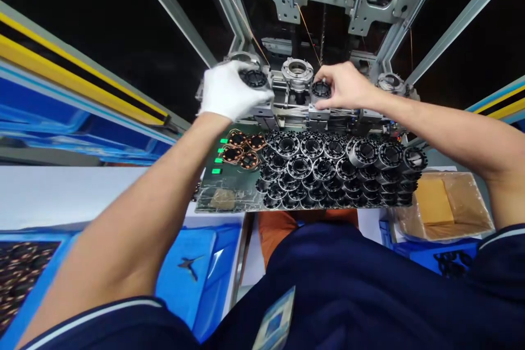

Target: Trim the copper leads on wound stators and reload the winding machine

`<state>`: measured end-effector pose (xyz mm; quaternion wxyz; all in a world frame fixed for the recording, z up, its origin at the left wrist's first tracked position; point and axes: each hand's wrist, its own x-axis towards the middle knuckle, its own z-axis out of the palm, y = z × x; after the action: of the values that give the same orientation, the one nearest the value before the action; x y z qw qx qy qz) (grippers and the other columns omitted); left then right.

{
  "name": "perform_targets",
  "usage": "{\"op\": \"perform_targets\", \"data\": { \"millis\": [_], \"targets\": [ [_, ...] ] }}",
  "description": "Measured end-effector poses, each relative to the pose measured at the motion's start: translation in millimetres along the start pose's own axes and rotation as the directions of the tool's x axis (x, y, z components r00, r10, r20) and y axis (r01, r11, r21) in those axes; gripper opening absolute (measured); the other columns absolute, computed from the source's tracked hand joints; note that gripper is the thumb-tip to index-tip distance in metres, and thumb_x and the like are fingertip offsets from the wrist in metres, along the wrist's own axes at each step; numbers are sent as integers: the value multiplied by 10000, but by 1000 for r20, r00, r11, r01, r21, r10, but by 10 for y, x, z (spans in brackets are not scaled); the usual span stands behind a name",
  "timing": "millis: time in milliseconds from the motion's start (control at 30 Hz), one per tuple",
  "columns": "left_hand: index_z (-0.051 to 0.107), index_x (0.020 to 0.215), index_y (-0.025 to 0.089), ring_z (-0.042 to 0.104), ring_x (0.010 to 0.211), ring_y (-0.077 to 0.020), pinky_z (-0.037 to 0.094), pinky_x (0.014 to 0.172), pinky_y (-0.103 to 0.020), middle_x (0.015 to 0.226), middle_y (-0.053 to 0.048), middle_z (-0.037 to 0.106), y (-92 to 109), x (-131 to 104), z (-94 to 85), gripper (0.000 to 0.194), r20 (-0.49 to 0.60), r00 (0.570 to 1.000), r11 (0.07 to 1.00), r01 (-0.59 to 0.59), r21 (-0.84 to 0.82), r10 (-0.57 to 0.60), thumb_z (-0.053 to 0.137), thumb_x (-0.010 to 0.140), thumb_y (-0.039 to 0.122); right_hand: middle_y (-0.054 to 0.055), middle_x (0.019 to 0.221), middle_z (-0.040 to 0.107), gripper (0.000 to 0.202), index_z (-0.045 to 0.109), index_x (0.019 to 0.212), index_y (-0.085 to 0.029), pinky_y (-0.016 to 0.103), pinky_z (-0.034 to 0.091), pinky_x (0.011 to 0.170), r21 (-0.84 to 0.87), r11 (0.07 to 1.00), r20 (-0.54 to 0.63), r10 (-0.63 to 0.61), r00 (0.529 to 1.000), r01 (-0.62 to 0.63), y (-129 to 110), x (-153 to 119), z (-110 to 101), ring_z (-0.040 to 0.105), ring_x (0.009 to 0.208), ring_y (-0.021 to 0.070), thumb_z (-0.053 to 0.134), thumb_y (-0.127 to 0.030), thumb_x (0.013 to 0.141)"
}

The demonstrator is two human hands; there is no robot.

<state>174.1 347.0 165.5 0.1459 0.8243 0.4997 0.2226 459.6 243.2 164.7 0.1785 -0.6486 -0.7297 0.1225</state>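
Note:
White-gloved, my left hand (229, 92) has its thumb and fingers curled around a black-and-silver motor stator core (255, 79) at the left fixture of the winding machine. Bare, my right hand (341, 86) grips a second stator core (321, 89) by its sides, over a metal block of the machine. Between my hands stands an open ring-shaped metal holder (297, 69). A similar ring holder (390, 83) sits to the right of my right hand. Thin copper wires (308, 33) run down from the machine's upper plate toward these fixtures.
Several stacked stator cores (324, 168) cover much of the green work shelf (209, 191). Copper-wound stators (240, 150) lie at its left beside green buttons (217, 171). Below are a blue tray (184, 246) with pliers (189, 267) and a plastic-lined box (471, 202). Metal frame posts flank the machine.

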Motion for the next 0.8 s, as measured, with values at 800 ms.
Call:
{"op": "perform_targets", "data": {
  "millis": [800],
  "targets": [
    [775, 1458, 171, 704, 1391, -324, 469, 1370, -632, 1499, 5, 814, -208, -71, 115, 799, 26, 998, 994, -47, -96, 50, 941, 795, 583, 144, 1306, 831, 663, 753, 1447, -230, 661, 677, 1132, 38, 999, -64, 7, 998, -4, 190, -99, 259, 772, 1182, 390, 879, -549, 880]
  ]
}}
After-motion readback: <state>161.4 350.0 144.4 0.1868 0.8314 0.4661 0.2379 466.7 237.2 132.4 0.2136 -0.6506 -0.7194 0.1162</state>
